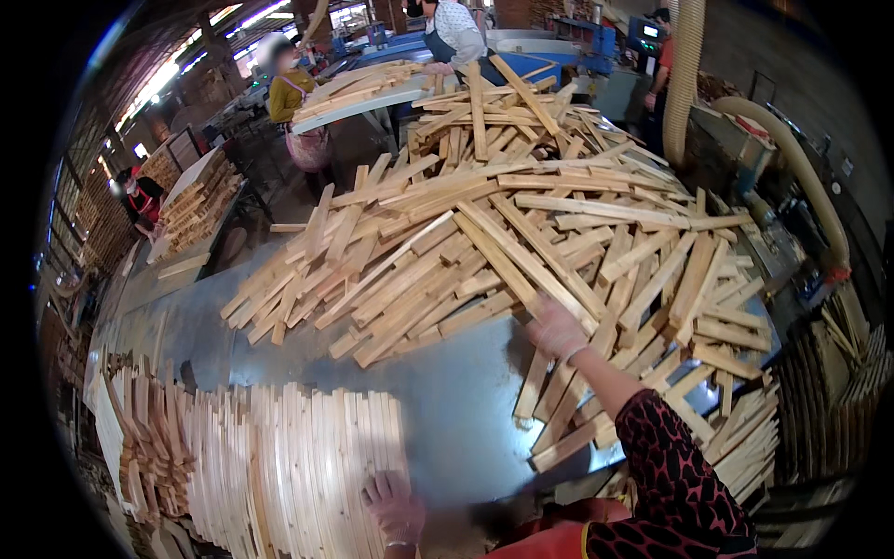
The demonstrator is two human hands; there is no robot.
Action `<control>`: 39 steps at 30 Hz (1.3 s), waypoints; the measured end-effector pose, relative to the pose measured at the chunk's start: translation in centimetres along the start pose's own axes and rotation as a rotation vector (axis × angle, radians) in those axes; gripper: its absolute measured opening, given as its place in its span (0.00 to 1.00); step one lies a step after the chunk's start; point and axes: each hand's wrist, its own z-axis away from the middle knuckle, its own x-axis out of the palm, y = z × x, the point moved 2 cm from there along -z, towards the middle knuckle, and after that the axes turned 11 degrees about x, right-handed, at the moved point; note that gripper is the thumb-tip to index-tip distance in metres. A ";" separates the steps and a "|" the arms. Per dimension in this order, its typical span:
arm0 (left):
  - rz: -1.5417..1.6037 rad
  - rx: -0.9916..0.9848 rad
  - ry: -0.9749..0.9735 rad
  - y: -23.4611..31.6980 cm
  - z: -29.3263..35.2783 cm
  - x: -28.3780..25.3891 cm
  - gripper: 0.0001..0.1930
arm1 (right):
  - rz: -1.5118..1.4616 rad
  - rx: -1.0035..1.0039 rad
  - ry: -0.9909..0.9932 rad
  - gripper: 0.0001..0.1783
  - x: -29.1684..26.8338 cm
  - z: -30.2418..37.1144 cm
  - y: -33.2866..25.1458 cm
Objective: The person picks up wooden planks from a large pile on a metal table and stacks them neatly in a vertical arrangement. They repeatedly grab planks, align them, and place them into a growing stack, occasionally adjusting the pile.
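A big jumbled pile of wooden strips (410, 279) covers the far part of a metal table. My right hand (557, 331), in a thin pale glove, reaches into its near side and closes around the near end of a long wooden strip (507, 244); its fingertips are partly hidden. At the lower left, many strips lie side by side in a neat row (298, 456). My left hand (394, 508), also gloved, lies against the right edge of that row, with its fingers stretched out over the last strips.
Bare grey tabletop (466, 401) shows between row and pile. Darker strips (149, 419) are stacked left of the row. More strips (745, 429) lie at the right edge. A ribbed hose (684, 84) hangs at the back right. Several people (298, 102) stand farther off near other stacks.
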 end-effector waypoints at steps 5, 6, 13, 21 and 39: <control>-0.028 -0.015 -0.030 0.7 -0.9 -0.9 0.37 | 0.413 0.381 -0.024 0.24 -4.8 -10.1 5.9; -0.023 -0.021 -0.017 0.9 -0.9 -1.0 0.36 | 0.430 0.473 -0.103 0.24 -4.7 -10.8 6.1; -0.036 0.061 0.068 1.4 -2.0 -2.3 0.27 | 0.359 0.258 -0.077 0.36 -3.7 -8.7 5.3; -0.041 0.067 0.079 0.7 -0.6 -2.8 0.28 | 0.272 0.273 -0.168 0.53 -0.5 -4.9 1.9; 0.302 0.061 -0.008 3.0 -3.2 -2.5 0.43 | -0.359 0.651 -0.984 0.66 12.4 38.9 -11.0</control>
